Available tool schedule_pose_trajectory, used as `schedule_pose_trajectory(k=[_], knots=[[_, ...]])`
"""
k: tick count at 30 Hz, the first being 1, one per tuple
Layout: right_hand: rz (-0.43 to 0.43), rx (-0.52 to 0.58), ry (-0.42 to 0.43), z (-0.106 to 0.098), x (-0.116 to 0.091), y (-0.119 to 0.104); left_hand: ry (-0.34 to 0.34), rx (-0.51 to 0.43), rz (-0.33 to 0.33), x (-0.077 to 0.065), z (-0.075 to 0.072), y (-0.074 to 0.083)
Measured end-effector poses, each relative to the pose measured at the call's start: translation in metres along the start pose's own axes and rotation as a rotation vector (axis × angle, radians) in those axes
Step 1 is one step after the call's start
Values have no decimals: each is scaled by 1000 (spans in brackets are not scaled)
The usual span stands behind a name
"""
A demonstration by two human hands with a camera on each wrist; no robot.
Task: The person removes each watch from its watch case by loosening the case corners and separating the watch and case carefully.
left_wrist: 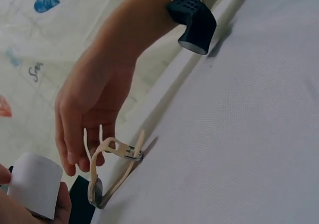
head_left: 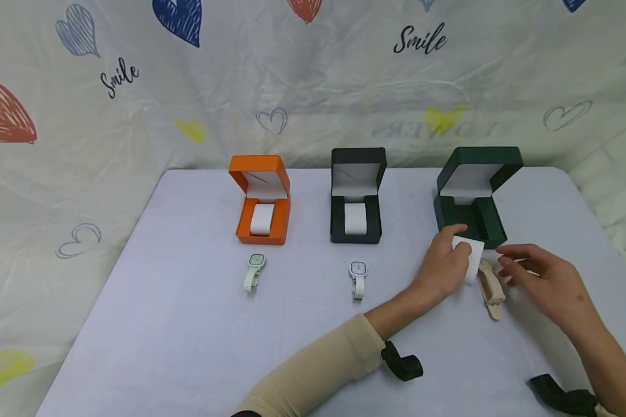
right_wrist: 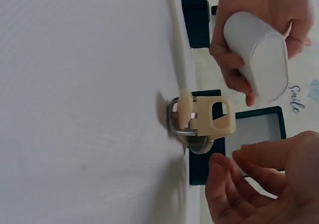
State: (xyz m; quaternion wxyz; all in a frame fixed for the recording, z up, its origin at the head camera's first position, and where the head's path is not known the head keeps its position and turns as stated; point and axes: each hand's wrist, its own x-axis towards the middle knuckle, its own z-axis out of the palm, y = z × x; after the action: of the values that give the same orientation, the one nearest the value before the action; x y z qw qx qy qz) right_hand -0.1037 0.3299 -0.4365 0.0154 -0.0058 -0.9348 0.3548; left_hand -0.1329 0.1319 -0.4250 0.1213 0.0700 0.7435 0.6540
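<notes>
My left hand [head_left: 445, 260] grips a white watch cushion [head_left: 472, 258], held just in front of the green watch box [head_left: 480, 156]. In the right wrist view the cushion [right_wrist: 256, 55] shows its rounded shape and flat end. My right hand [head_left: 548, 284] is beside a beige-strapped watch [head_left: 491, 286] on the table, its fingers loosely bent and, in the right wrist view, apart from the watch. The watch stands on edge with its strap buckled into a loop [left_wrist: 112, 149]. The green box has its lid up and no cushion inside.
An orange box [head_left: 261, 231] and a black box [head_left: 356, 231] stand with lids up, each with a white cushion inside. A pale green watch [head_left: 253, 272] and a white watch [head_left: 358, 278] lie before them. The white table [head_left: 188, 336] meets a patterned cloth behind.
</notes>
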Motion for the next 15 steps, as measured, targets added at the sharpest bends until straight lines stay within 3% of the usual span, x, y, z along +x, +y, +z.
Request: schedule_pose_trajectory(k=[8, 15], knots=[[-83, 198, 133, -1, 0, -18, 5, -139, 13, 0, 0, 7], [-160, 328, 125, -3, 0, -28, -1, -146, 31, -2, 0, 9]])
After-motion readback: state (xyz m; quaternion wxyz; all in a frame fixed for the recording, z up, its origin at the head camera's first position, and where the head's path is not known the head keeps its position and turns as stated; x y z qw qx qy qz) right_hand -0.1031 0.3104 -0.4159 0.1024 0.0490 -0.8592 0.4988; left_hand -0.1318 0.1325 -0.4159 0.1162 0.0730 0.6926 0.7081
